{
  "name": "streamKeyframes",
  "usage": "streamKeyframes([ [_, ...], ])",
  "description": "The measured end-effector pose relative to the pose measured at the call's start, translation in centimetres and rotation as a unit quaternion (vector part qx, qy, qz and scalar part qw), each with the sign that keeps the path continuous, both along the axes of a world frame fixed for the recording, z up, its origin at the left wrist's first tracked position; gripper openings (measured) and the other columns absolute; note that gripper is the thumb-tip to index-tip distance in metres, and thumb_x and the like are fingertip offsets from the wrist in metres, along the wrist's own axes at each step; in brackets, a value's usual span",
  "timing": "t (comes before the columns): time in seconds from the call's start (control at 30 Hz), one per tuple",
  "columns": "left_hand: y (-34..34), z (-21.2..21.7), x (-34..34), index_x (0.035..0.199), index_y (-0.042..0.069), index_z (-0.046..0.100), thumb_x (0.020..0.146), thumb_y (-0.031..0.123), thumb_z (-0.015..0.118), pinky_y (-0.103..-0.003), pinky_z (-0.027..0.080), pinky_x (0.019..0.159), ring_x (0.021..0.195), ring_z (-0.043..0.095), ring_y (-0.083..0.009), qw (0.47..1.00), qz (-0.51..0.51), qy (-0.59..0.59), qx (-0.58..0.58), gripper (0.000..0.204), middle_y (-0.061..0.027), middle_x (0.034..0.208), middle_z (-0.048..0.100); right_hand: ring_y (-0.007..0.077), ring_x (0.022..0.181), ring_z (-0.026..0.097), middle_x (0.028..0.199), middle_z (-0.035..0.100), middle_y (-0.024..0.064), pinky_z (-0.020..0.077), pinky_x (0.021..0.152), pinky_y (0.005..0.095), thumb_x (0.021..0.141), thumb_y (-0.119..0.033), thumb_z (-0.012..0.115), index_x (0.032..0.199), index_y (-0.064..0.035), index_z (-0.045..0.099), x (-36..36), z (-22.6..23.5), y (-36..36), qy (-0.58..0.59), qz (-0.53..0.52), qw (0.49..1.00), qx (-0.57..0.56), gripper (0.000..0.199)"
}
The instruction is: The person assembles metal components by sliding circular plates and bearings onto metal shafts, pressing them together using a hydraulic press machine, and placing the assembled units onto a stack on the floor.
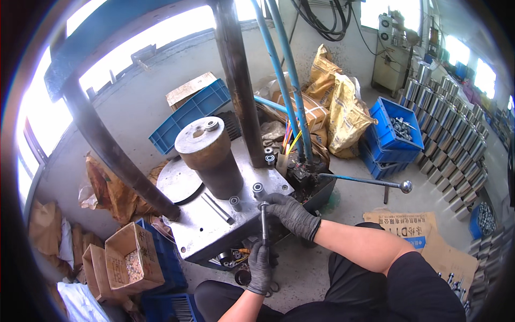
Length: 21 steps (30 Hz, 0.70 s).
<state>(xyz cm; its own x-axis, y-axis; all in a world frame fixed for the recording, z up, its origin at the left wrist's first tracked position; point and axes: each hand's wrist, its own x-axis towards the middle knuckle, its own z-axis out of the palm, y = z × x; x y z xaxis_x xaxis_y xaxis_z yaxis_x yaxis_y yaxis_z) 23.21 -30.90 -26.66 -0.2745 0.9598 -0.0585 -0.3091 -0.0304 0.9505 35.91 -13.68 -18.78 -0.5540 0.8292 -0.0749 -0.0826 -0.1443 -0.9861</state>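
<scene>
My gloved left hand (260, 269) is wrapped round the lower part of a slim metal shaft (264, 225), held upright before the table's near edge. At the shaft's top end, the fingers of my gloved right hand (292, 213) close on it; a small ring-like part shows there, partly hidden by the fingers. Close behind stands a bearing (258, 189) on the steel table (214, 244), with a second bearing (234, 202) to its left. A loose metal rod (217, 208) lies farther left. Behind it rises a thick steel cylinder (220, 172) with a ring on its top.
Press posts (238, 80) rise from the table. A blue lever with a ball end (406, 187) juts out to the right. Blue crates (394, 150) of metal parts and stacked shiny tubes (448, 139) stand at right. Cardboard boxes (134, 257) sit at lower left.
</scene>
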Motion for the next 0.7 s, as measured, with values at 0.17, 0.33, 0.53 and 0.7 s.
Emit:
streamKeyframes([
  [0.17, 1.9, -0.5, 0.6, 0.12, 0.004, 0.062, 0.108, 0.034, 0.059, -0.026, 0.049, 0.059, 0.066, 0.058, -0.0084, 0.996, -0.05, 0.063, -0.029, 0.033, -0.0023, 0.084, 0.065, 0.026, 0.106, 0.074, 0.117, 0.071, 0.012, 0.0601, 0.096, 0.0389, 0.101, -0.01, 0.065, 0.134, 0.0002, 0.061, 2.5, 0.9, -0.6, 0.067, -0.054, 0.988, -0.125, 0.035],
  [0.33, 1.8, -0.9, 0.4, 0.121, 0.003, 0.064, 0.106, 0.028, 0.062, -0.027, 0.05, 0.067, 0.073, 0.059, -0.0093, 0.995, -0.036, 0.083, -0.04, 0.029, -0.0027, 0.088, 0.065, 0.0208, 0.11, 0.07, 0.12, 0.071, 0.0129, 0.0549, 0.101, 0.0345, 0.101, -0.013, 0.067, 0.144, 0.0032, 0.052, 3.2, -0.4, 0.4, -0.039, -0.04, 0.99, 0.132, 0.048],
  [0.53, 2.1, -0.7, 0.7, 0.12, 0.001, 0.065, 0.099, 0.011, 0.071, -0.029, 0.052, 0.082, 0.088, 0.061, -0.0115, 0.99, 0.03, 0.134, 0.033, 0.024, -0.0041, 0.099, 0.067, 0.0155, 0.116, 0.064, 0.123, 0.07, 0.0097, 0.0484, 0.105, 0.0318, 0.099, -0.024, 0.072, 0.14, 0.0039, 0.06, 2.6, 1.7, -2.5, -0.001, -0.057, 0.998, 0.029, 0.052],
  [0.7, 2.2, -1.7, 0.4, 0.114, 0.002, 0.068, 0.092, 0.001, 0.075, -0.032, 0.053, 0.088, 0.094, 0.066, -0.0174, 0.959, 0.045, 0.261, 0.1, 0.022, -0.0066, 0.102, 0.069, 0.012, 0.104, 0.063, 0.111, 0.071, 0.0038, 0.0518, 0.091, 0.0305, 0.098, -0.038, 0.072, 0.126, -0.0046, 0.069, 3.1, 0.7, -3.3, -0.128, 0.168, 0.975, -0.075, 0.044],
])
